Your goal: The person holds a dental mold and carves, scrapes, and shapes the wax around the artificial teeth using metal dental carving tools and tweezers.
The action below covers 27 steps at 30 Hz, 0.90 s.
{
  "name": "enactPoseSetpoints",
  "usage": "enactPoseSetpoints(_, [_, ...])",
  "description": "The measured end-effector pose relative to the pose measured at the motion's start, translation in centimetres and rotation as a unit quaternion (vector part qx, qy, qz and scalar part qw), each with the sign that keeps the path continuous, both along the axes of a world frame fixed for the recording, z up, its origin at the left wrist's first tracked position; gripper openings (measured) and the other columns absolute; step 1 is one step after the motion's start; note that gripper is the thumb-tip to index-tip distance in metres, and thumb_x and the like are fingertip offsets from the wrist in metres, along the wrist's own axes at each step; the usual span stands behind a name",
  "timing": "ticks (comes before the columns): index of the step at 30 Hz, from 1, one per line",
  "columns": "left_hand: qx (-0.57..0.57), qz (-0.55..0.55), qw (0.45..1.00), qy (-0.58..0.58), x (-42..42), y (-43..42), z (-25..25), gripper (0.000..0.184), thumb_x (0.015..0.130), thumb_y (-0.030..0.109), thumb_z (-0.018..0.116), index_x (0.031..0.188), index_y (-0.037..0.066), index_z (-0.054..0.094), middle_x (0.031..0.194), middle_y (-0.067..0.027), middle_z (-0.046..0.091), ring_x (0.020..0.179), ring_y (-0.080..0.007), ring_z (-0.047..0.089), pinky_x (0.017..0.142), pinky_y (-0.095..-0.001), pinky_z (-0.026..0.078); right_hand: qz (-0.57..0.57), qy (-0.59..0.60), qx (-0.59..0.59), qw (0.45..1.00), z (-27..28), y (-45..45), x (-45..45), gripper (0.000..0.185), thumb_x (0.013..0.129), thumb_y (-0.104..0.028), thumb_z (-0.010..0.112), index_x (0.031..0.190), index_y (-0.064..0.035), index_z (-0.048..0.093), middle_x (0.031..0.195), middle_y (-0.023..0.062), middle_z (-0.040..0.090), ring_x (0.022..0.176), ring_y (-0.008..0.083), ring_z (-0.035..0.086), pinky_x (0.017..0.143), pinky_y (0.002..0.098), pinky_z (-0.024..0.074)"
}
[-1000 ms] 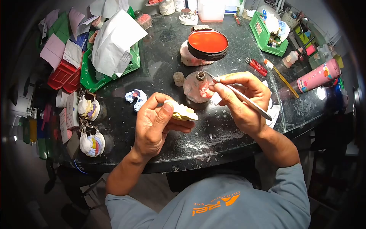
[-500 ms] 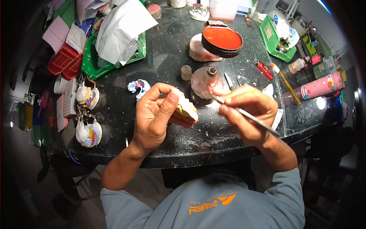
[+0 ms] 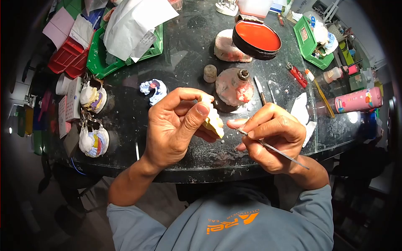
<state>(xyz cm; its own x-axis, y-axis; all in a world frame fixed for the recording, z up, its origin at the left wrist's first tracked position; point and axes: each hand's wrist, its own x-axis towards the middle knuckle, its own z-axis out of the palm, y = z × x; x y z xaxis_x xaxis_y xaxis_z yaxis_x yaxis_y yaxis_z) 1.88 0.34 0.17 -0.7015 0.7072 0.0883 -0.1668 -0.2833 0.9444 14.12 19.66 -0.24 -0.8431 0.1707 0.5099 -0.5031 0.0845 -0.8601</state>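
My left hand [image 3: 171,125] is closed around a cream-and-yellow dental cast [image 3: 215,124], tilted, with the thumb pressed on its near side. In my right hand [image 3: 276,136] a slim metal dental tool [image 3: 284,155] is pinched like a pen. Its front end lies just right of the cast; the fingers partly hide it, and I cannot tell whether it touches. Behind the hands stands a squat glass burner [image 3: 229,85] with a dark wick holder and red smears. Right of the burner lies a knife [image 3: 260,90].
A round dish of red wax [image 3: 257,37] sits behind the burner, near a small stone-coloured cup [image 3: 210,73]. A pale blue horseshoe-shaped piece [image 3: 155,93] lies left. Two mounted casts [image 3: 94,142] stand farther left. A red lighter [image 3: 297,76], brush [image 3: 320,92] and pink bottle [image 3: 358,100] are right.
My right hand has come down from beside the burner, bringing the tool's front end toward the cast. My left hand still holds the cast, now slightly farther right. The camera view has shifted a little.
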Motion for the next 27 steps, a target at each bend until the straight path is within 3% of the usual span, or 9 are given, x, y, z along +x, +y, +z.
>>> enactPoseSetpoints(27, [0.006, -0.004, 1.000, 0.013, 0.01, -0.02, -0.18, 0.029, 0.103, 0.020, 0.067, 0.117, -0.005, 0.063, 0.089, -0.0122, 0.073, 0.076, -0.0159, 0.074, 0.063, -0.0283, 0.064, -0.003, 0.006, 0.049, 0.999, 0.35, 0.32, -0.11, 0.017, 0.072, 0.009, 0.077, 0.087, 0.0027, 0.072, 0.086, 0.0137, 0.071, 0.079, 0.0228, 0.074, 0.081, 0.0384, 0.0654])
